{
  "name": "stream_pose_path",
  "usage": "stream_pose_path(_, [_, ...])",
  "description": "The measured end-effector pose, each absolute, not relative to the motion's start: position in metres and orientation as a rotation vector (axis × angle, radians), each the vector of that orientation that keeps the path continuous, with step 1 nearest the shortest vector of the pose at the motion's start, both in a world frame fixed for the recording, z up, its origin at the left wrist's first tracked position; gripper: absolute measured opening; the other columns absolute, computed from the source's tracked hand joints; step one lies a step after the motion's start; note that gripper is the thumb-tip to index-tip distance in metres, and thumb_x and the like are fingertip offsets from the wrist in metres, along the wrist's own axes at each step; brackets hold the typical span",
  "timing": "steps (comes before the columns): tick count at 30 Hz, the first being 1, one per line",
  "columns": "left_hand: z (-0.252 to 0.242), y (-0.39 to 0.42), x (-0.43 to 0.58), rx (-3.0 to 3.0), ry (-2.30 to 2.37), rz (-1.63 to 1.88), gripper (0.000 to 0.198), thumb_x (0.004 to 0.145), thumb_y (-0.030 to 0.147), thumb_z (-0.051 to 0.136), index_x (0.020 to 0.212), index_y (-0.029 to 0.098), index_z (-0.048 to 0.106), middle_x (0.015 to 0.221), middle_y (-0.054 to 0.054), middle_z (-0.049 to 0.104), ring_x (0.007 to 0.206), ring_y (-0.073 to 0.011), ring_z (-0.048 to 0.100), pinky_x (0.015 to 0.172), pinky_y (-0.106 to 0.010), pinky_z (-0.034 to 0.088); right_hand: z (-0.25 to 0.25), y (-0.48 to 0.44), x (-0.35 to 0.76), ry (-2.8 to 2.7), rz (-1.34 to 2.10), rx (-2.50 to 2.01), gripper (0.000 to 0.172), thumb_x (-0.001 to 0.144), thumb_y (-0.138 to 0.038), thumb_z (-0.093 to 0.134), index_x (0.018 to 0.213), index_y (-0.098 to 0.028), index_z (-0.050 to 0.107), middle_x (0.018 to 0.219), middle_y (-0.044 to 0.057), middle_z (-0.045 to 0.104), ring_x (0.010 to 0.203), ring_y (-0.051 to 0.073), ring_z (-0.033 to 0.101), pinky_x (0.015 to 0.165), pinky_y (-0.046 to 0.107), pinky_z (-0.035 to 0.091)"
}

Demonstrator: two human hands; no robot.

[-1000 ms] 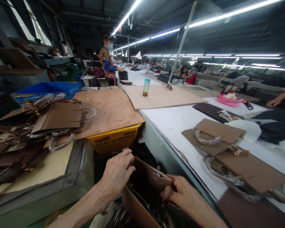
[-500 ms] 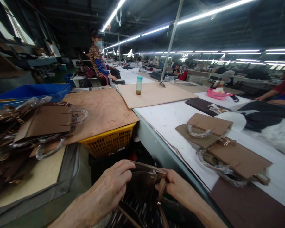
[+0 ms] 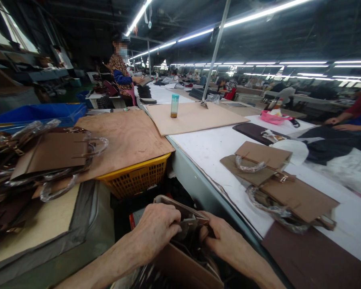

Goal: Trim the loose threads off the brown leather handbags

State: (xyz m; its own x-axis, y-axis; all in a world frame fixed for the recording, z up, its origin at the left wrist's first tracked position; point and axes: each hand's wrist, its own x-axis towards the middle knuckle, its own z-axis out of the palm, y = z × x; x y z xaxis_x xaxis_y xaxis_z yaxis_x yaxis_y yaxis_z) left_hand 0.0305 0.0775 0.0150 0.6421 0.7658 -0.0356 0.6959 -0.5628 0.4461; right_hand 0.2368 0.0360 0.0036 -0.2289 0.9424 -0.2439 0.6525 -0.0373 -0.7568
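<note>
Brown bag [image 3: 183,263], newly re-tilted, is kept accessible inside, pinched by the right hand [image 3: 222,237] fingers; left hand [image 3: 159,228] grip cannot be determined.

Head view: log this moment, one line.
left hand: at rim of open brown leather-like bag | right hand: gripping bag's right end | yellow plastic basket: beyond

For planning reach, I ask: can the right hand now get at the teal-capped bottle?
Probably not: the right hand holds the open bag, and the bottle stands well beyond, on the tan board.
</note>
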Motion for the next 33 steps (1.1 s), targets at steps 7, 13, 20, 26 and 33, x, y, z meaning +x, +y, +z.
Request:
stream_pose_path(7, [0.010,0.077,0.027,2.412,1.196,0.237,0.012,0.076,0.011,0.048,0.068,0.018,0.053,0.077,0.001,0.060,0.075,-0.0149,0.053,0.066,-0.024,0.038,0.008,0.030,0.248,-1.651,1.457,-1.494,0.040,0.084,-0.036,0.046,0.119,-0.017,0.050,0.097,0.004,0.064,0.088,0.020,0.058,0.076,0.027,0.045])
stream_pose_path(13, [0.009,0.072,0.029,2.474,1.032,0.353,0.020,0.073,0.001,0.039,0.077,0.019,0.047,0.081,0.002,0.054,0.073,-0.0130,0.048,0.066,-0.025,0.035,-0.007,0.030,0.221,-1.781,0.968,-1.742,0.030,0.088,-0.038,0.037,0.076,-0.019,0.058,0.073,0.000,0.061,0.070,0.016,0.055,0.064,0.025,0.041])
stream_pose_path(20, [0.009,0.072,0.027,2.432,0.956,0.370,0.025,0.078,0.002,0.035,0.087,0.019,0.051,0.086,0.001,0.052,0.077,-0.0129,0.049,0.068,-0.023,0.037,-0.007,0.033,0.214,-1.719,0.917,-1.818,0.032,0.089,-0.040,0.036,0.073,-0.020,0.055,0.068,-0.002,0.058,0.065,0.015,0.052,0.059,0.024,0.037])
stream_pose_path(26, [0.013,0.074,0.027,2.434,0.952,0.310,0.041,0.072,0.000,0.035,0.097,0.023,0.060,0.086,-0.001,0.055,0.078,-0.0137,0.051,0.073,-0.023,0.040,-0.008,0.035,0.212,-1.738,0.926,-1.829,0.031,0.089,-0.039,0.035,0.074,-0.021,0.054,0.065,-0.003,0.056,0.061,0.015,0.051,0.056,0.023,0.035])
stream_pose_path(33, [0.016,0.080,0.027,2.444,0.955,0.170,0.043,0.067,-0.001,0.036,0.093,0.023,0.062,0.084,0.000,0.057,0.076,-0.0141,0.051,0.069,-0.023,0.037,-0.010,0.034,0.215,-1.752,0.941,-1.810,0.033,0.089,-0.042,0.036,0.077,-0.020,0.059,0.069,-0.001,0.061,0.064,0.015,0.054,0.057,0.022,0.040])
